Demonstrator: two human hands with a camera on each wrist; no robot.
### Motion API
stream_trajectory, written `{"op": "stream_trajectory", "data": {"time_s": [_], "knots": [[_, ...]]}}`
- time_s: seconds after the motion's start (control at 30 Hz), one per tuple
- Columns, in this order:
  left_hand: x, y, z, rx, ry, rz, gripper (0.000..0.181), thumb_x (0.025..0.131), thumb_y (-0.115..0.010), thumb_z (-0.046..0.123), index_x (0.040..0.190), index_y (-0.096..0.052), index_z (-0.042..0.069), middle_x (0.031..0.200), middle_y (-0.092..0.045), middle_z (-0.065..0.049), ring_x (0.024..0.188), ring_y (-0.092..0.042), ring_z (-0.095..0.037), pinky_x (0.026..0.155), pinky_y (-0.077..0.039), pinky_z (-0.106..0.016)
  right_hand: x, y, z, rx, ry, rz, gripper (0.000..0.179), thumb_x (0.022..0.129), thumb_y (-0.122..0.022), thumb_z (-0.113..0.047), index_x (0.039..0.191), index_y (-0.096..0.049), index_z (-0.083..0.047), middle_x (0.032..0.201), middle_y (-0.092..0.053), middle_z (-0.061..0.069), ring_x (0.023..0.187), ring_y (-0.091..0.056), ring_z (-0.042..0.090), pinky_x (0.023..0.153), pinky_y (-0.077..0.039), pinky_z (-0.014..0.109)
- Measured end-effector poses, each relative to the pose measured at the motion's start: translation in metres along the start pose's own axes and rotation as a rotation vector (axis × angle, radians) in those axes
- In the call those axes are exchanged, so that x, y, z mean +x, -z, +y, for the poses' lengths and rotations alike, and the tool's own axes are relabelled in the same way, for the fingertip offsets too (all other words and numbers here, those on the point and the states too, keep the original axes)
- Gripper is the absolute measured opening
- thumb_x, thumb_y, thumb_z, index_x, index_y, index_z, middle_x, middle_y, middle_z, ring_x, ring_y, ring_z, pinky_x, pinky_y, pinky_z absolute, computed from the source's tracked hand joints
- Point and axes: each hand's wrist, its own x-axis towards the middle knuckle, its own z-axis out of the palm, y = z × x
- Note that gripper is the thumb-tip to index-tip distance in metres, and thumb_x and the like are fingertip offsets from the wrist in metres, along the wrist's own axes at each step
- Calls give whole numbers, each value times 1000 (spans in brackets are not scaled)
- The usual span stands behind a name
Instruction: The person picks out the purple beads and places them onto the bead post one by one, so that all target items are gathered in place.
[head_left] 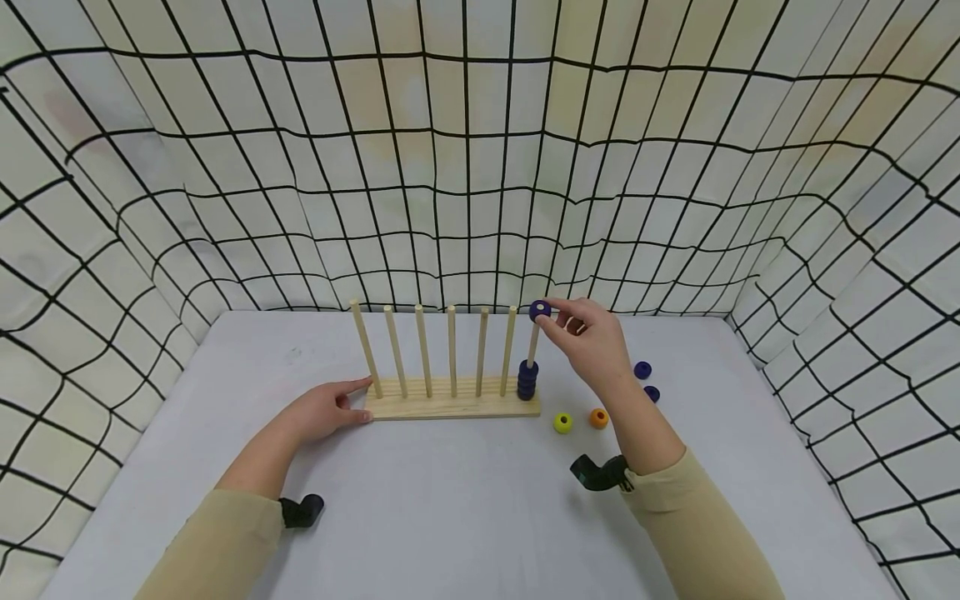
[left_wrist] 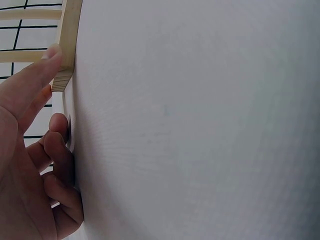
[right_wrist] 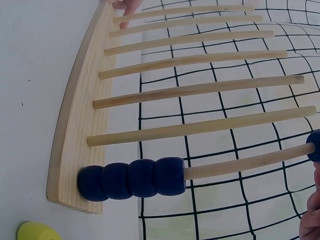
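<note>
A wooden pegboard point(head_left: 453, 406) with several upright pegs stands on the table. At the top of its rightmost peg, my right hand point(head_left: 596, 337) pinches a dark blue bead point(head_left: 540, 311) between thumb and fingertips; the right wrist view has this bead point(right_wrist: 314, 145) round the peg's tip. Lower on the same peg, a stack of dark blue beads point(right_wrist: 142, 178) reaches down to the base. My left hand point(head_left: 322, 410) grips the base's left end, thumb on the front edge and index finger behind. Its other fingers curl close to the tabletop in the left wrist view.
Right of the pegboard lie a yellow bead point(head_left: 562, 423) and an orange bead point(head_left: 598, 418). Two blue beads, one farther back point(head_left: 642, 370), lie beyond my right forearm. A black net point(head_left: 465, 192) over pale cloth rises behind the white table point(head_left: 450, 517).
</note>
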Motion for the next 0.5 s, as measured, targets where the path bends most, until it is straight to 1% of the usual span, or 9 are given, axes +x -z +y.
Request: {"op": "stream_trajectory", "data": {"time_s": [0.5], "knots": [[1, 0, -1, 5, 2, 0, 74, 88, -74, 40, 151, -43, 16, 78, -45, -5, 71, -40, -20, 64, -31, -34, 0, 0, -1, -9, 3, 5, 38, 93, -71, -33, 127, -69, -17, 90, -57, 3, 86, -49, 21, 70, -43, 34]]}}
